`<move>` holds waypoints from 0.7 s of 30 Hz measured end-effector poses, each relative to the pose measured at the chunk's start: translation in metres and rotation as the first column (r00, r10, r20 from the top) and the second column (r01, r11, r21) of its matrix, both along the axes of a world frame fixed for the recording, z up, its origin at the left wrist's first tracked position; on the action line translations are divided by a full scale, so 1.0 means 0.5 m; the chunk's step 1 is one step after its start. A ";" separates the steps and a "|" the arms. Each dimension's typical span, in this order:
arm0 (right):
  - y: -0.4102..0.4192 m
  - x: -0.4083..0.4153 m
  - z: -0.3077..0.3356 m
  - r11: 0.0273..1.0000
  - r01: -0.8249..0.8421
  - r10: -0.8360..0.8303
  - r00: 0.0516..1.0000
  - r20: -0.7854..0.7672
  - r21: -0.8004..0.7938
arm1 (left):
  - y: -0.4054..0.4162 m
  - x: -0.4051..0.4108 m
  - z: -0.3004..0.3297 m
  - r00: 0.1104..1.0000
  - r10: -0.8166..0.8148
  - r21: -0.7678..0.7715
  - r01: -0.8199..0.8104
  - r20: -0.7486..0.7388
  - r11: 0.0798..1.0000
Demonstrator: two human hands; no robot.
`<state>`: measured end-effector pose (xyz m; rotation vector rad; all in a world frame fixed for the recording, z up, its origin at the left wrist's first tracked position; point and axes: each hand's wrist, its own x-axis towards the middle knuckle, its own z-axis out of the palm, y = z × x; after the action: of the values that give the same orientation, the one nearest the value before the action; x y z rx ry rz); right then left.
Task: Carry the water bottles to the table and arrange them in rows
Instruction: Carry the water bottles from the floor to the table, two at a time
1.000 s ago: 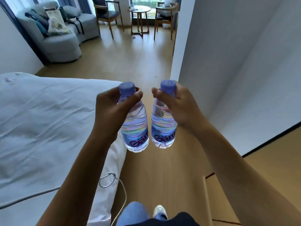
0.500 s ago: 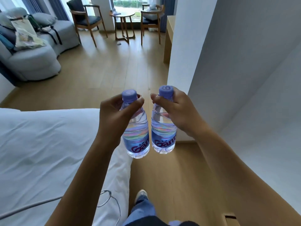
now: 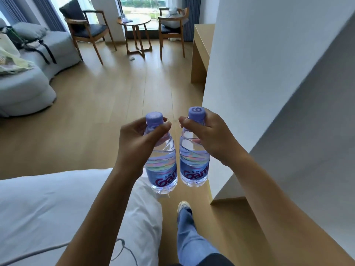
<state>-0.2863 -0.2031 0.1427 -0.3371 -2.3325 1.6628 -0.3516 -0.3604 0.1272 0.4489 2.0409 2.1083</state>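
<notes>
1. Beside the bed (image 3: 48, 208), at the left of the view, a white cable (image 3: 123, 244) loops over the sheet near the person's path; a trailing arm or leg could catch it, which would jolt whatever is being carried.
2. Next, the left hand (image 3: 138, 143) has its grip pinched round the neck and shoulder of the left bottle (image 3: 163, 169), just under the purple cap. The bottle hangs upright in the air, above the bed's corner. A hold this high on a full bottle lets the body swing with each step, so it may slip through the fingers.
3. Just beside it, apart by a narrow gap, the right bottle (image 3: 194, 166) hangs from the right hand (image 3: 211, 139), whose grip is closed on its neck the same way. The two bottles could knock together while walking.
4. Further right, the white wall corner (image 3: 211, 112) stands close to the right arm; cutting the turn tightly could bump the elbow.
5. Far ahead, the round table (image 3: 134, 22) by the window already carries small items, which may crowd neat rows.
</notes>
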 end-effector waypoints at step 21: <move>0.471 -0.900 -0.005 0.999 0.030 -0.028 0.998 -0.053 0.040 | 0.466 -0.896 0.013 0.998 -0.005 0.008 0.006 -0.064 1.000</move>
<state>-0.7364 0.0326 0.1404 -0.3141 -2.3087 1.5893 -0.7998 -0.1275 0.1338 0.5286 2.0636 2.1259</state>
